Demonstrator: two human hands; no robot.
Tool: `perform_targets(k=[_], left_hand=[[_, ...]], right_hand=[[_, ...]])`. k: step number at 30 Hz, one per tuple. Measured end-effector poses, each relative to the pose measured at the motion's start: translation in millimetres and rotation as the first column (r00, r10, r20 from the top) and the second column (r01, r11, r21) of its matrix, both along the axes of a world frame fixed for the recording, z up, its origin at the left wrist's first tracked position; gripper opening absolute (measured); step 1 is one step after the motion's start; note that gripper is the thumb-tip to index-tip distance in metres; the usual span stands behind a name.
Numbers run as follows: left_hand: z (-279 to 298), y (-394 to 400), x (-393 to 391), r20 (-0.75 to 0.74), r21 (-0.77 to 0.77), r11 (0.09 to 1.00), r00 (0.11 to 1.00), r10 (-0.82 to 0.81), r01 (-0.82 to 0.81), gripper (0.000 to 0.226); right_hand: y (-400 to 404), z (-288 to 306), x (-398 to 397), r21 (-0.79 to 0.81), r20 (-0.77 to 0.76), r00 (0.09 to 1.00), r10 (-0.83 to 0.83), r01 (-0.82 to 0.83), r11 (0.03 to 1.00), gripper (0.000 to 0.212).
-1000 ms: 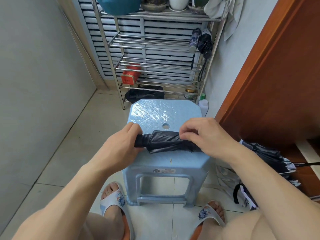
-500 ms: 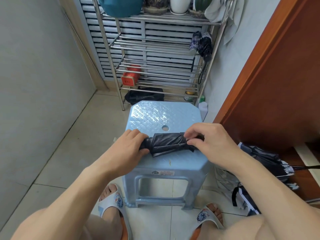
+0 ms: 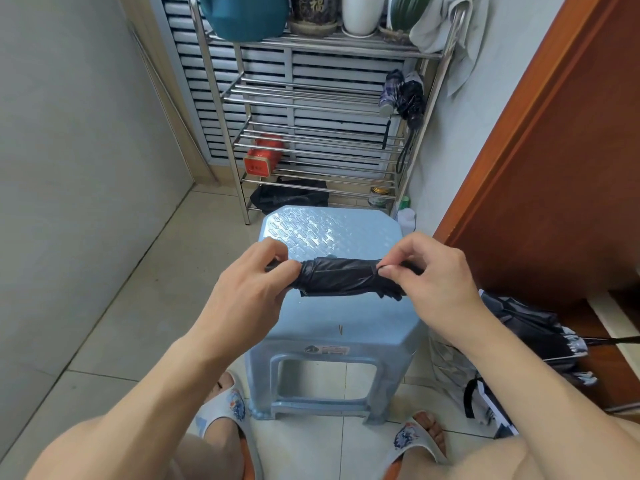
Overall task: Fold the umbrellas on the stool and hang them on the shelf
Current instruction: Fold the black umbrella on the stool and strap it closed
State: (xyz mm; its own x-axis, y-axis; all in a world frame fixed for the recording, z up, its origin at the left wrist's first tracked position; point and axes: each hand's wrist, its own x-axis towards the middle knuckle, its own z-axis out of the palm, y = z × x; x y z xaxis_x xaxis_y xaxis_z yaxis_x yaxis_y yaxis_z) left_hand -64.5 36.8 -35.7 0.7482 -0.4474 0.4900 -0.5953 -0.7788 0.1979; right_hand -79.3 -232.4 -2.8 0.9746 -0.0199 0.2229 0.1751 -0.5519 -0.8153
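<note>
Left hand clenched, knuckles up; right hand pinching with thumb and fingers; forearms converging.

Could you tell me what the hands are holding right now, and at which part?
The rolled black umbrella, held above the stool: left hand grips its left end, right hand pinches its right end.

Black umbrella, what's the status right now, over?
Left hand and right hand grip the rolled black umbrella at its ends, above the blue stool. Not yet hung. Nothing blocks the metal shelf.
</note>
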Motion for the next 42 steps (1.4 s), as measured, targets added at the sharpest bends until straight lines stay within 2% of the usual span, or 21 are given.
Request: perform_targets(k=[5,15,19,25,27,30,32,34,36,37,39,42], left_hand=[[-5.9,5.4,3.6,0.047,0.029,0.998,0.997,-0.057,0.056,0.018],[-18.6,6.4,4.5,0.027,-0.008,0.998,0.998,-0.064,0.064,0.012],[-22.7,5.8,2.2,0.054,-0.004,0.998,0.997,-0.054,0.055,0.015],[-26.7,5.2,-6.9,0.11,0.043,0.998,0.993,-0.046,0.041,0.019],[-27.5,6.0,-7.9,0.037,0.016,0.999,0.998,-0.043,0.043,0.021],[-28.1,11.4,-5.9,-0.204,-0.181,0.983,0.979,-0.013,-0.025,0.035],[-29.5,16.8,-1.9,-0.348,-0.271,0.956,0.937,0.011,-0.111,0.04],[-29.5,24.4,3.4,-0.5,-0.298,0.936,0.866,0.016,-0.189,0.043],[-28.1,28.4,8.6,-0.612,-0.29,0.931,0.791,-0.002,-0.222,0.032],[-28.2,28.7,11.7,-0.623,-0.272,0.938,0.782,-0.003,-0.214,0.025],[-28.3,24.6,15.4,-0.577,-0.212,0.963,0.816,0.015,-0.168,0.015],[-27.4,12.3,15.2,-0.435,-0.206,0.971,0.9,0.024,-0.125,0.012]], right_hand=[[3.9,-10.3,6.3,-0.064,-0.081,0.997,0.008,-0.013,0.998,0.021],[13.2,-9.5,16.9,0.062,-0.187,0.979,-0.085,0.098,0.993,0.016],[22.6,-18.8,20.8,-0.088,-0.174,0.981,-0.087,0.073,0.993,0.017],[27.1,-26.6,38.4,-0.186,-0.308,0.949,-0.067,0.009,0.983,0.02],[32.2,-31.4,41.2,-0.265,-0.306,0.947,-0.099,0.015,0.964,0.022],[32.2,-34.4,41.0,-0.411,-0.182,0.966,-0.184,0.096,0.906,0.018],[23.4,-26.9,42.6,-0.312,-0.132,0.975,-0.18,0.131,0.941,0.015],[11.5,-17.1,39.3,-0.194,-0.183,0.98,-0.074,0.038,0.98,0.017],[1.7,-14.3,31.5,-0.259,-0.235,0.969,0.076,-0.138,0.956,0.014],[-1.9,-16.8,27.3,-0.325,-0.236,0.964,0.122,-0.196,0.925,0.012],[-5.2,-26.7,20.9,-0.387,-0.207,0.968,0.139,-0.212,0.897,0.013],[-5.1,-30.7,22.7,-0.318,-0.186,0.982,0.034,-0.092,0.944,0.011]])
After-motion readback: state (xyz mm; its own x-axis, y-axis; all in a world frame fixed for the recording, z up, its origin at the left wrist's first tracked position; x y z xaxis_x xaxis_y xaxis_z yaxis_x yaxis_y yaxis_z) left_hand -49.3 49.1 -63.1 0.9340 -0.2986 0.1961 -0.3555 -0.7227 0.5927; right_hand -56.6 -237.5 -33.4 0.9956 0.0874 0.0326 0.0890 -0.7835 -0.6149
